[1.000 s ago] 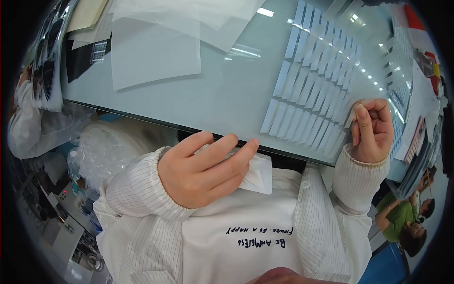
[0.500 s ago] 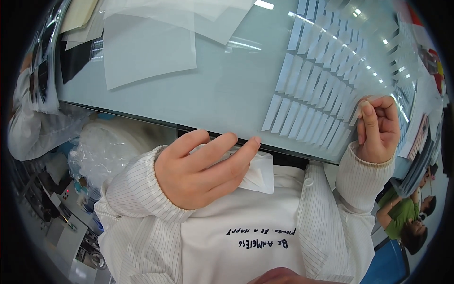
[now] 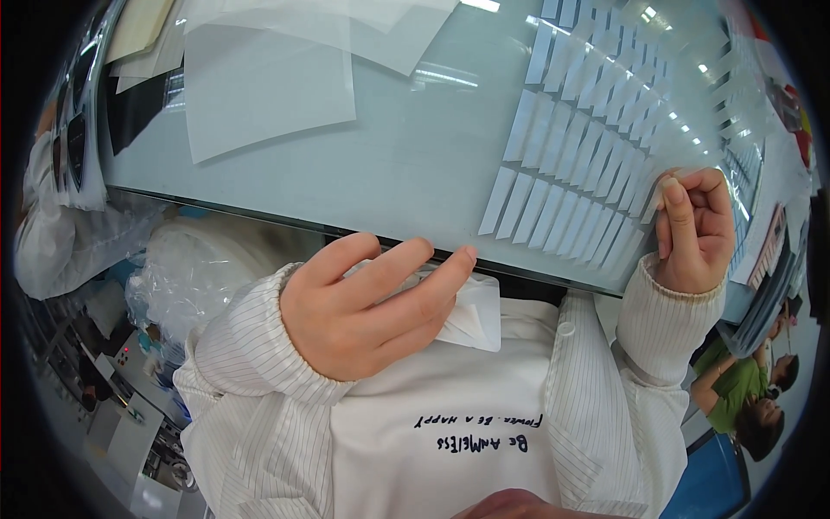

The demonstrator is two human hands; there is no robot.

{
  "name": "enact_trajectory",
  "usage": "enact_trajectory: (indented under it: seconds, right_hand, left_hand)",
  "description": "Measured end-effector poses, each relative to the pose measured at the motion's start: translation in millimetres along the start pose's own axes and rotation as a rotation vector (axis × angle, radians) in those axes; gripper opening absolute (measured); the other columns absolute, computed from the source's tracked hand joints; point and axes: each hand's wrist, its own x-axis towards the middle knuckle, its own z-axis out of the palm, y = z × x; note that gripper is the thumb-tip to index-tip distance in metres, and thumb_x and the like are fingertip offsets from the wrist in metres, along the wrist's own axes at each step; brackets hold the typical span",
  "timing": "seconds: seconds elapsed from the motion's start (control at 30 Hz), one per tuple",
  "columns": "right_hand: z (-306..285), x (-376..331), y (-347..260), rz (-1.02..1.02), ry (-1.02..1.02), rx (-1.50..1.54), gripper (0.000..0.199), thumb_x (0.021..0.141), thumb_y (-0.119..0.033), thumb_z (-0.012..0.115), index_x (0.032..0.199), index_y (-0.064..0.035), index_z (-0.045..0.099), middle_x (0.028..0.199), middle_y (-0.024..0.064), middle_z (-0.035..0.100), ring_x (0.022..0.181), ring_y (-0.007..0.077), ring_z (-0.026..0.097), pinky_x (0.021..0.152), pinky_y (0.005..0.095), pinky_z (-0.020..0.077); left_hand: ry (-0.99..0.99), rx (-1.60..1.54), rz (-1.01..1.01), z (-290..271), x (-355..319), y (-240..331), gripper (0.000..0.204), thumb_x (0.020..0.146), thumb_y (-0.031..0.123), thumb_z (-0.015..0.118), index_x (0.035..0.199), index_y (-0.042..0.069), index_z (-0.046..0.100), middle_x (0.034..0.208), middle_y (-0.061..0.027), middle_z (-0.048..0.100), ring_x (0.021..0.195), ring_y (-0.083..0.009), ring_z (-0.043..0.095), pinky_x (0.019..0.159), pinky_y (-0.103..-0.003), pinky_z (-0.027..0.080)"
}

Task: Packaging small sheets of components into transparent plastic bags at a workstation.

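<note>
My left hand is held close to my chest, below the table's near edge, its fingers curled over a white cloth that hangs out to the right. My right hand rests at the right end of the pale glass table, thumb and fingers pinched on a small pale strip. Just left of that hand lie several white rectangular strips laid out in slanted rows on the glass.
Large white sheets lie at the table's far left. More strips and papers line the right edge. A clear plastic bag sits below the table at left. Another person in white is at left, one in green at lower right.
The view has shifted slightly. My right hand stays at the strips' right end, still pinching the small strip. My left hand keeps the cloth.
</note>
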Motion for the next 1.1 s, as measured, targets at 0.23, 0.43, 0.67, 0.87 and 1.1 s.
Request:
enact_trajectory:
  seconds: [0.23, 0.43, 0.67, 0.87, 1.1]
  right_hand:
    - [-3.5, 1.7, 6.8, -0.025, -0.013, 0.052, 0.007, 0.099, -0.003, 0.061, 0.102, -0.0013, 0.055, 0.091, 0.0081, 0.062, 0.049, 0.0012, 0.034, 0.045, 0.0153, 0.0261]
    - [-3.8, 1.7, 7.5, -0.027, -0.005, 0.038, 0.007, 0.099, -0.003, 0.061, 0.101, -0.0012, 0.055, 0.092, 0.0085, 0.062, 0.049, 0.001, 0.034, 0.045, 0.0152, 0.026]
    - [-3.4, 1.6, 6.1, -0.03, -0.013, 0.035, 0.007, 0.099, -0.003, 0.061, 0.101, -0.0012, 0.055, 0.092, 0.0086, 0.062, 0.048, 0.0009, 0.034, 0.045, 0.0154, 0.0258]
    - [-3.8, 1.5, 7.7, -0.028, -0.011, 0.032, 0.006, 0.099, -0.003, 0.06, 0.102, -0.0012, 0.055, 0.092, 0.0088, 0.063, 0.048, 0.001, 0.034, 0.045, 0.0155, 0.0256]
    - [-2.0, 2.0, 1.6, -0.003, -0.011, 0.007, 0.011, 0.099, -0.005, 0.063, 0.103, -0.0015, 0.054, 0.086, 0.0073, 0.063, 0.051, 0.0017, 0.038, 0.047, 0.0152, 0.0293]
  left_hand:
    - [-0.006, 0.003, 0.004, -0.3, 0.2, -1.2, 0.017, 0.077, 0.007, 0.072, 0.093, 0.011, 0.069, 0.12, -0.0013, 0.071, 0.093, -0.0204, 0.063, 0.073, -0.03, 0.045]
    - [-0.007, -0.003, 0.001, -0.5, 1.5, -1.5, 0.016, 0.076, 0.007, 0.072, 0.092, 0.011, 0.069, 0.12, -0.0013, 0.071, 0.093, -0.0204, 0.063, 0.073, -0.03, 0.045]
    - [-0.012, -0.006, -0.007, -1.3, 0.4, -0.7, 0.017, 0.076, 0.007, 0.073, 0.093, 0.011, 0.069, 0.12, -0.0015, 0.071, 0.093, -0.0203, 0.063, 0.073, -0.029, 0.045]
    - [-0.02, -0.003, -0.01, -1.3, 0.5, -0.3, 0.017, 0.076, 0.007, 0.073, 0.093, 0.012, 0.069, 0.121, -0.0009, 0.071, 0.093, -0.0201, 0.063, 0.074, -0.029, 0.045]
    - [-0.03, -0.004, -0.015, -2.1, 2.1, -0.2, 0.018, 0.076, 0.008, 0.074, 0.092, 0.012, 0.069, 0.121, 0.0002, 0.07, 0.093, -0.0196, 0.063, 0.074, -0.029, 0.045]
